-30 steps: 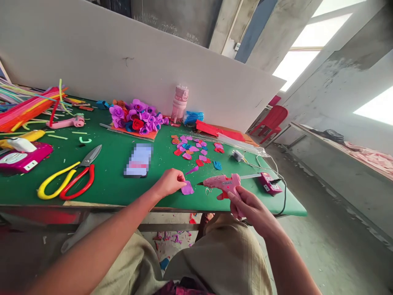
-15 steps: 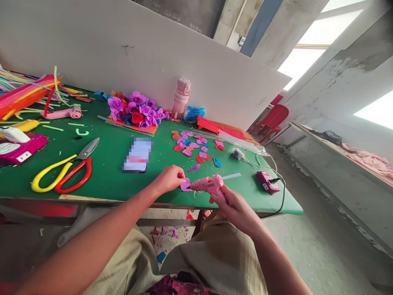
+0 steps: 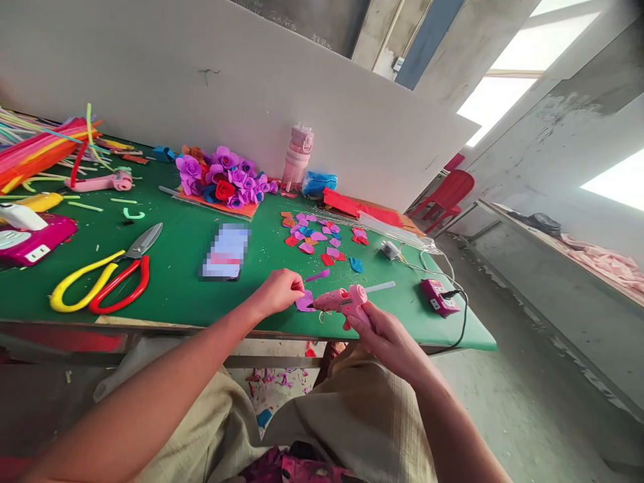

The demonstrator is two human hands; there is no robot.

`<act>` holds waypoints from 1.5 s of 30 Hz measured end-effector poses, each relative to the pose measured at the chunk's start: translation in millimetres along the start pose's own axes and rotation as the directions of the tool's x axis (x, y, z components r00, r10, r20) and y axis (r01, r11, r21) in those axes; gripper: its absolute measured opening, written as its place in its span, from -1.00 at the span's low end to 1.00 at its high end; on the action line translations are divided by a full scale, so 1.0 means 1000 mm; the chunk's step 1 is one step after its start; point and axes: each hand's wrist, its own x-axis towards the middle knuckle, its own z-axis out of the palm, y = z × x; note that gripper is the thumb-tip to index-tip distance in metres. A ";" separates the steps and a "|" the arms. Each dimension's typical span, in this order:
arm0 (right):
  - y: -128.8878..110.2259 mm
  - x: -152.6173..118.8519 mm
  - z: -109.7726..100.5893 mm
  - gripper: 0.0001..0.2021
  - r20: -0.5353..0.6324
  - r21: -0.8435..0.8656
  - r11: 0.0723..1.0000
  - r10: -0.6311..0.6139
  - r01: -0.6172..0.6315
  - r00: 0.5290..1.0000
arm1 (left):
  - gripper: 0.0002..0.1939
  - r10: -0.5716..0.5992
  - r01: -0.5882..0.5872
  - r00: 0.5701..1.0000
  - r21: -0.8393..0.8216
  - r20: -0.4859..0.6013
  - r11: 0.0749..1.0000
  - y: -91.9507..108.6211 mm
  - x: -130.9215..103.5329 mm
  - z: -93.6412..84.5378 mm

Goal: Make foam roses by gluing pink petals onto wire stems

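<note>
My left hand (image 3: 282, 291) pinches the edge of a purple petal piece (image 3: 304, 302) near the front of the green table (image 3: 176, 295). My right hand (image 3: 381, 330) is wrapped round the handle of a pink glue gun (image 3: 342, 300), its nozzle pointing left at the petal's right side. A clear glue stick (image 3: 381, 286) juts out behind the gun. Just above the petal lies a thin purple strip (image 3: 318, 275). Loose petals (image 3: 314, 236) in purple, red, blue and orange are scattered farther back.
Scissors (image 3: 135, 255) and a phone (image 3: 225, 251) lie to the left. Behind them are finished paper flowers (image 3: 226, 176) and a pink bottle (image 3: 296, 161). A power strip (image 3: 439, 298) with a black cable sits at the right. A second pink glue gun (image 3: 103, 181) rests far left.
</note>
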 end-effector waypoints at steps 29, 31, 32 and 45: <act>-0.002 0.006 0.003 -0.79 -0.007 -0.183 0.980 -0.076 0.073 0.997 | -0.87 -0.008 0.007 1.000 0.027 0.013 1.000 0.001 0.000 -0.001; -0.002 0.007 0.003 -0.80 -0.005 -0.184 0.981 -0.066 0.064 0.998 | -0.87 -0.008 0.008 1.000 0.030 0.016 1.000 0.001 0.000 -0.001; -0.002 0.007 0.003 -0.79 -0.004 -0.182 0.981 -0.062 0.060 0.998 | -0.86 -0.008 0.007 1.000 0.031 0.016 0.999 0.001 0.000 -0.001; -0.003 0.008 0.006 -0.79 -0.006 -0.211 0.976 -0.055 0.053 0.998 | -0.86 0.003 -0.004 1.000 0.029 0.019 1.000 0.002 -0.001 -0.002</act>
